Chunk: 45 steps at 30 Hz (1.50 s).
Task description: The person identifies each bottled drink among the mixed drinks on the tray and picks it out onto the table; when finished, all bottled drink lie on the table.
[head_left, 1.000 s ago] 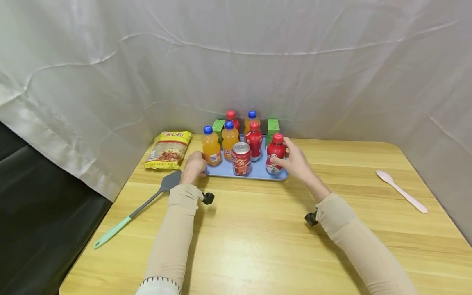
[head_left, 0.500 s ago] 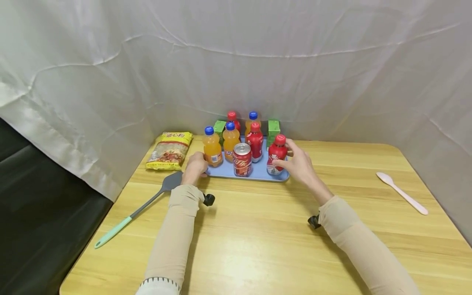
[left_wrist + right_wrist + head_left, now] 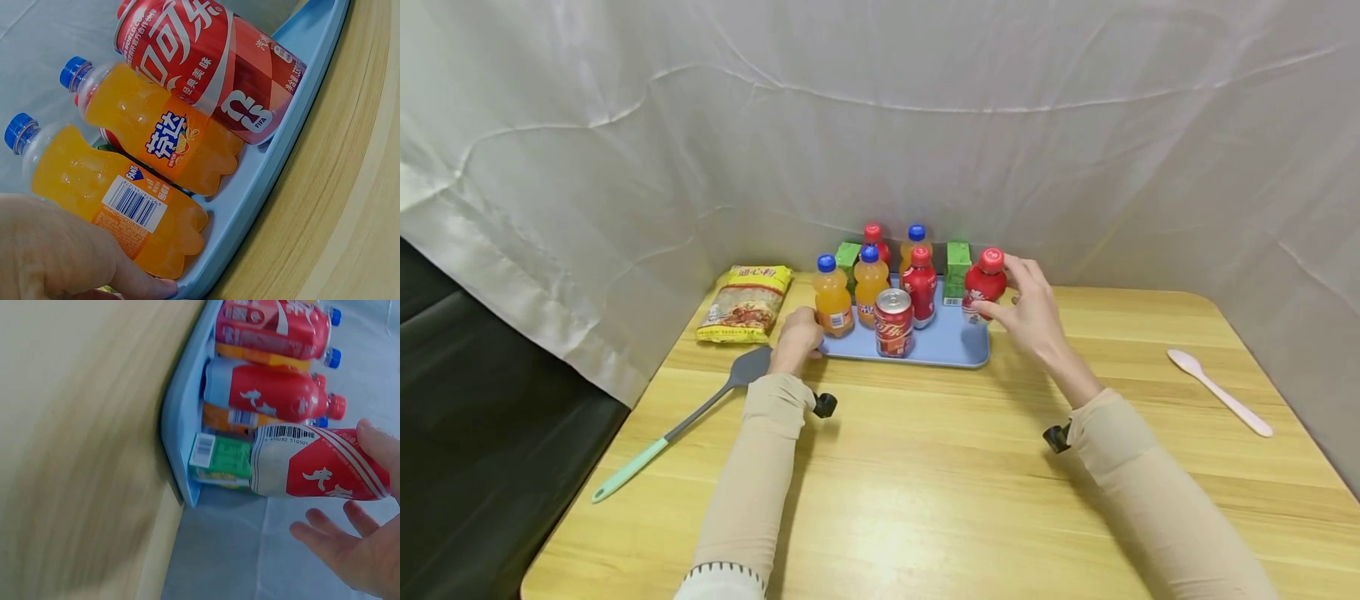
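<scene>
My right hand [image 3: 1033, 312] grips a red-capped bottle [image 3: 983, 287] with a red and white label. The bottle hangs above the right end of the blue tray [image 3: 951, 346], raised off it, as the right wrist view also shows. At the tray's front left corner, my left hand [image 3: 797, 337] holds the rim; in the left wrist view a fingertip touches the rim beside an orange soda bottle [image 3: 119, 194]. On the tray stand another orange soda bottle [image 3: 870, 287], a red soda can [image 3: 893, 325], a second red bottle [image 3: 920, 287] and a green carton [image 3: 957, 271].
Behind these are a second green carton [image 3: 847, 260], a further red bottle [image 3: 874, 237] and another orange bottle [image 3: 916, 240], partly hidden. A yellow food packet [image 3: 747, 304] and a spatula [image 3: 700, 412] lie left. A pink spoon [image 3: 1217, 390] lies right. A grey curtain [image 3: 925, 150] backs the table.
My right hand has lifted the red bottle off the tray's front right corner and moved it up and to the right. My left hand has stayed at the tray's corner.
</scene>
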Each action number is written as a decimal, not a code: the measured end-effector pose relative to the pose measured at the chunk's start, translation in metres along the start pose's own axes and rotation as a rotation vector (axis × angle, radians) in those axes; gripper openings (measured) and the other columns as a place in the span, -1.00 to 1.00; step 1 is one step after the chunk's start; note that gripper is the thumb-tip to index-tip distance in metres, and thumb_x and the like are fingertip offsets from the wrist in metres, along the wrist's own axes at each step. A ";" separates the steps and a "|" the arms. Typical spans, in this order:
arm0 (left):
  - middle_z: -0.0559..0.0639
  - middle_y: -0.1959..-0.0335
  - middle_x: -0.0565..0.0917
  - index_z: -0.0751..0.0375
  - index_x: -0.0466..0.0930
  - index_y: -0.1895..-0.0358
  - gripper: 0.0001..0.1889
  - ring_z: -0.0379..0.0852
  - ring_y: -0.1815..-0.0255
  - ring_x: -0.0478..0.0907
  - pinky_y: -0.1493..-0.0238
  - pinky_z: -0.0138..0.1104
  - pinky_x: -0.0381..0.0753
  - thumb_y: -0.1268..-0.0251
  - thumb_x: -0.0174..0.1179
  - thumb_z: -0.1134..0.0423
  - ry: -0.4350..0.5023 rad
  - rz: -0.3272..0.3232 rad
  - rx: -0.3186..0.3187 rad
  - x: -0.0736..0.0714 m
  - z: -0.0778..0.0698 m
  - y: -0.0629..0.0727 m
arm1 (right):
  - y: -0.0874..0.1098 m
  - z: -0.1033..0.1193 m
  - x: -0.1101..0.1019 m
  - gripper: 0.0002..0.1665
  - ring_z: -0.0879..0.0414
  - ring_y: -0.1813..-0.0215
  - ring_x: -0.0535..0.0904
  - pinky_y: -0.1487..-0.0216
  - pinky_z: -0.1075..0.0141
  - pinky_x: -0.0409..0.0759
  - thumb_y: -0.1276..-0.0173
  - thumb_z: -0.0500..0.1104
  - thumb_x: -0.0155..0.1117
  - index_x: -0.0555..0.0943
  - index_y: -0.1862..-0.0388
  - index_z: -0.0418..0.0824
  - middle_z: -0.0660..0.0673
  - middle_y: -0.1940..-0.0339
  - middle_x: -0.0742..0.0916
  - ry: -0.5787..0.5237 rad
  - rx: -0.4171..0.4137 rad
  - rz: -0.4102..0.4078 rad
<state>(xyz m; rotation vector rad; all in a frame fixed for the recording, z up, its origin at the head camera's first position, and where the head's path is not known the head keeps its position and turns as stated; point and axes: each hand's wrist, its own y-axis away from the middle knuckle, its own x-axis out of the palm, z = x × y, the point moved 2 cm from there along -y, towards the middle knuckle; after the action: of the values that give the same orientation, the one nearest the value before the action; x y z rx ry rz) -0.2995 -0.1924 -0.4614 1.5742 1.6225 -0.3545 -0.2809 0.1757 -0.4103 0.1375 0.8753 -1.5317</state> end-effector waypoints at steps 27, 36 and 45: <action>0.26 -0.28 0.63 0.27 0.56 -0.35 -0.59 -0.05 0.31 0.72 0.29 -0.31 0.83 -0.53 -0.03 0.43 0.013 0.006 -0.004 -0.002 0.003 -0.003 | -0.047 -0.055 -0.030 -0.02 -0.18 -0.33 0.57 -0.27 0.20 0.74 -0.40 -0.16 0.50 0.22 -0.68 -0.01 -0.28 -0.53 0.49 -0.194 0.359 -0.023; 0.24 -0.24 0.63 0.27 0.53 -0.37 -0.60 0.04 0.14 0.70 0.39 -0.37 0.81 -0.58 -0.05 0.41 0.020 0.004 -0.011 0.004 0.002 -0.008 | -0.055 -0.078 -0.027 -0.03 -0.23 -0.48 0.46 -0.55 -0.13 0.51 -0.41 -0.23 0.47 0.20 -0.69 -0.08 -0.34 -0.58 0.46 -0.206 0.369 0.002; 0.22 -0.18 0.66 0.27 0.54 -0.34 -0.62 0.02 0.19 0.69 0.40 -0.37 0.80 -0.59 -0.05 0.40 0.010 -0.013 -0.008 0.005 0.003 -0.009 | -0.061 -0.092 -0.021 0.00 -0.25 -0.51 0.44 -0.58 -0.13 0.48 -0.42 -0.26 0.45 0.15 -0.71 -0.09 -0.35 -0.61 0.42 -0.225 0.397 0.008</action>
<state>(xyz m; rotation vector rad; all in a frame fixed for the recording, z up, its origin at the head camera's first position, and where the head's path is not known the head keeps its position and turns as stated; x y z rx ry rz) -0.3064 -0.1932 -0.4700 1.5621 1.6405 -0.3479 -0.3688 0.2409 -0.4360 0.2501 0.3869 -1.6626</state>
